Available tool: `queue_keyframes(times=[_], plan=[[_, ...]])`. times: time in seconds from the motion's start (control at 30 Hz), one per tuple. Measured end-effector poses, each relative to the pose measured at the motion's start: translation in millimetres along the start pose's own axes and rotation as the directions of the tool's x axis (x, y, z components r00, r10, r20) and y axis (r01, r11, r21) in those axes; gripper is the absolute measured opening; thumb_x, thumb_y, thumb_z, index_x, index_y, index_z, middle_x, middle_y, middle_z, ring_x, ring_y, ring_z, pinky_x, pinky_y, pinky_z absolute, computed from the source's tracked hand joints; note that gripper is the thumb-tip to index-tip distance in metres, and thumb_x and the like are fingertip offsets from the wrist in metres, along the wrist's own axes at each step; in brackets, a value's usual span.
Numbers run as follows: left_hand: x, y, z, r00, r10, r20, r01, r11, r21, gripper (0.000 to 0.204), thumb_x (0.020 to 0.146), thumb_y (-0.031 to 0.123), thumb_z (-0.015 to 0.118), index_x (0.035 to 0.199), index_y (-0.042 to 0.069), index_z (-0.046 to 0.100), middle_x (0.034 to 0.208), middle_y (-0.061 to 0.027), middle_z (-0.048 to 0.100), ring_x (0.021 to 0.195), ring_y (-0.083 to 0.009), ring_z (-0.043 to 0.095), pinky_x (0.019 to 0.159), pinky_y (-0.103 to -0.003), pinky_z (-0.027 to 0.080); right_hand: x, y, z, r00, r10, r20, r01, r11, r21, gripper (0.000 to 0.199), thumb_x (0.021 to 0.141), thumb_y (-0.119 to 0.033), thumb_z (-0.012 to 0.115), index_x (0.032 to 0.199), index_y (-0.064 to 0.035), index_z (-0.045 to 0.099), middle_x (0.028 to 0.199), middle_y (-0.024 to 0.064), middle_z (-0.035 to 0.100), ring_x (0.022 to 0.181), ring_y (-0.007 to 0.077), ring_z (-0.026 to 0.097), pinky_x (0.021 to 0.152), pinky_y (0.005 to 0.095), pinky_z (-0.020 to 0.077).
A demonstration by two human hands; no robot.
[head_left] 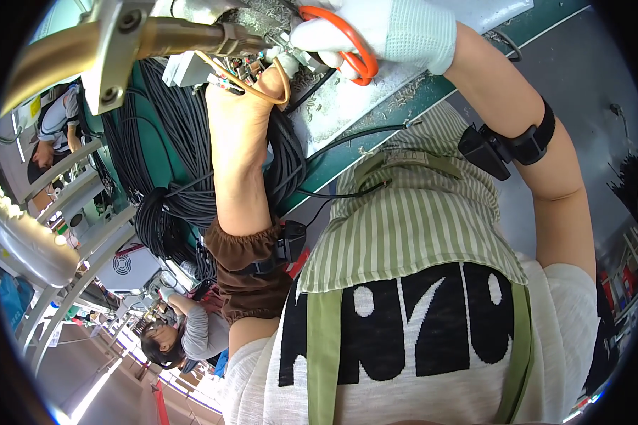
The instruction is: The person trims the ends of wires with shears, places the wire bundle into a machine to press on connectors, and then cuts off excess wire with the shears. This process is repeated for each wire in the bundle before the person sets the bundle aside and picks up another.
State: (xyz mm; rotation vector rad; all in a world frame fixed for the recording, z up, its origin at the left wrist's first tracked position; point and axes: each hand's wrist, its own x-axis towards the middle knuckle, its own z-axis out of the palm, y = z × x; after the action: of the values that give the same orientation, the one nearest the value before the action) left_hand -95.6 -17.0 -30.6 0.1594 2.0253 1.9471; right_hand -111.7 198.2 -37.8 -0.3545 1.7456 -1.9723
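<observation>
My right hand, in a white knit glove, is closed on orange-handled scissors, with fingers through the loops. The scissors' metal end points left toward a small metal fixture. My left hand is at that fixture, a white covering on one fingertip. Its fingers look curled together, but what they hold is hidden among the metal parts. A thin tan tube loops across the left hand. Just below the two hands, a black cable slants down toward a coil.
Thick coils of black cable lie on the green bench left of my left forearm. A brass-coloured pipe with a metal bracket juts in at upper left. Small scraps litter the bench edge. Co-workers sit at the left.
</observation>
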Motion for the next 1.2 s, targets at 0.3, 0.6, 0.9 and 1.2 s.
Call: queue_keyframes(times=[0.3,0.6,0.9,1.2], plan=[[-68.0,13.7,9.8,0.989,-0.062,-0.134,0.044,0.990,-0.134,0.013,0.085,0.008,0.065,0.090,-0.001,0.057,0.074,-0.0016,0.061,0.063,-0.0070,0.055,0.057,-0.021,0.041,-74.7,-6.5,10.0,0.937,-0.293,-0.190,0.118,0.777,-0.618,0.029,0.085,-0.025,0.065,0.071,-0.0018,0.056,0.054,0.0075,0.056,0.046,0.0164,0.057,0.043,0.0301,0.0426],[-84.7,42.6,50.6,0.993,-0.094,-0.072,0.105,0.978,0.178,0.019,0.083,0.000,0.060,0.102,-0.004,0.056,0.071,-0.0039,0.060,0.060,-0.0062,0.053,0.053,-0.020,0.040,-76.1,-15.1,40.0,0.995,-0.076,-0.063,0.073,0.996,-0.055,0.025,0.088,-0.024,0.061,0.087,0.0005,0.060,0.056,0.0026,0.055,0.046,0.0076,0.051,0.044,0.0237,0.0399],[-83.3,38.6,43.8,0.974,-0.101,-0.202,0.093,0.994,-0.049,0.014,0.081,0.000,0.063,0.095,-0.003,0.060,0.077,-0.0011,0.060,0.059,-0.0048,0.051,0.053,-0.019,0.040,-84.4,5.5,62.4,0.764,-0.571,-0.302,0.273,0.709,-0.650,0.016,0.080,-0.014,0.067,0.089,-0.0018,0.062,0.060,0.0075,0.057,0.049,0.0180,0.056,0.046,0.0272,0.0427],[-82.2,29.5,64.8,0.916,0.228,-0.329,-0.153,0.959,0.240,0.025,0.077,-0.004,0.066,0.100,-0.001,0.057,0.079,0.0021,0.059,0.069,-0.0027,0.051,0.063,-0.018,0.042,-100.6,6.2,77.4,0.865,-0.446,-0.229,0.153,0.670,-0.726,0.013,0.075,-0.010,0.070,0.084,-0.0051,0.062,0.057,0.0078,0.052,0.048,0.0247,0.053,0.046,0.0309,0.0417]])
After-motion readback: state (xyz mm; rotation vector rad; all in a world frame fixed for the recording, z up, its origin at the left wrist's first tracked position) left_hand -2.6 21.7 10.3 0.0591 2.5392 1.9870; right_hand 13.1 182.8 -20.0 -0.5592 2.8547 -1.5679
